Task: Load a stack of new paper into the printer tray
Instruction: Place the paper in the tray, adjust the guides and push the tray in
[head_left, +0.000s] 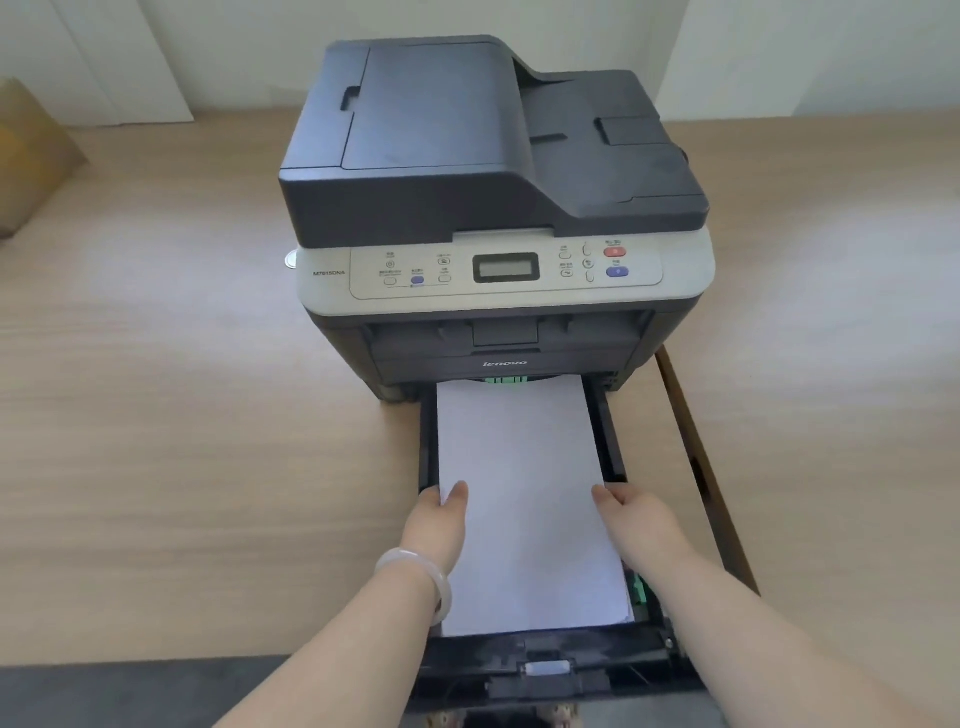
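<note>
Wood floor; left hand (439, 519) and right hand (636, 522) pinch the paper stack's (524, 499) sides over the tray (613, 457).

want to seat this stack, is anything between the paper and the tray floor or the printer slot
Nothing visible does. The paper already lies in the open tray, its far end under the printer. The left hand and right hand hold its side edges.

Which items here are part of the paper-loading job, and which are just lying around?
Part of the job:
paper stack
printer tray, pulled out
printer
left hand and right hand, at the stack's side edges

Just lying about:
cardboard box, far left
flat cardboard beside the tray
</note>
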